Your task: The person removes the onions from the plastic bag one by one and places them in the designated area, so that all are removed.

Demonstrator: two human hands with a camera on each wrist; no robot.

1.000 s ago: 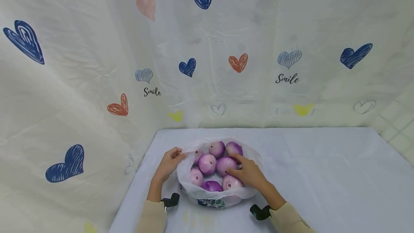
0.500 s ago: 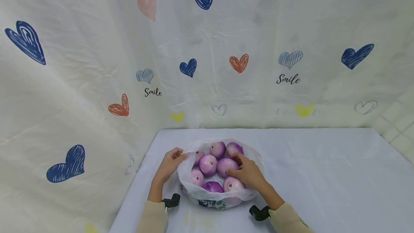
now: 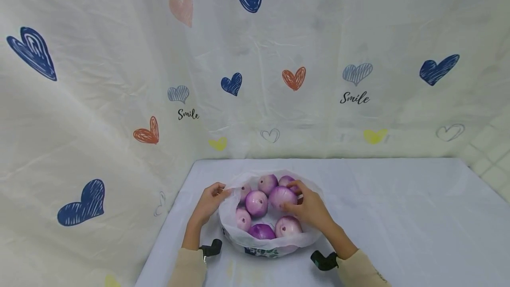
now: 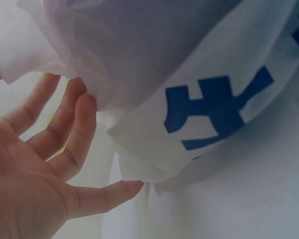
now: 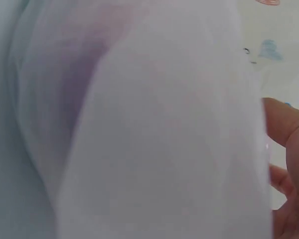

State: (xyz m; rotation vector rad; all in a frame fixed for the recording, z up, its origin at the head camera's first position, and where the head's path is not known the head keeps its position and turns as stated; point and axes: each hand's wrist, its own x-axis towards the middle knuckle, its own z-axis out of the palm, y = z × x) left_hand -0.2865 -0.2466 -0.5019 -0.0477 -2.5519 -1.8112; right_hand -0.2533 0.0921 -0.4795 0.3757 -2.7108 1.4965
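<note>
A white plastic bag (image 3: 235, 236), its mouth spread wide, sits on the table with several purple onions (image 3: 256, 203) inside. My right hand (image 3: 314, 209) reaches over the bag's right side and grips one purple onion (image 3: 282, 197) between thumb and fingers, above the others. At the left rim, my left hand (image 3: 209, 200) holds the bag's edge. In the left wrist view, the fingers of the left hand (image 4: 40, 154) bend against the bag (image 4: 149, 129), which carries blue print. Bag plastic (image 5: 164, 124) fills most of the right wrist view and hides much of the right hand (image 5: 291, 154).
The table (image 3: 398, 216) has a pale cloth and stretches away to the right of the bag. A white curtain (image 3: 318, 114) printed with hearts hangs behind and to the left. Black camera mounts (image 3: 212, 248) sit at both wrists.
My right hand has raised the onion slightly and shifted it a little to the right, leaving a gap above the front onions. The left hand stays at the rim.
</note>
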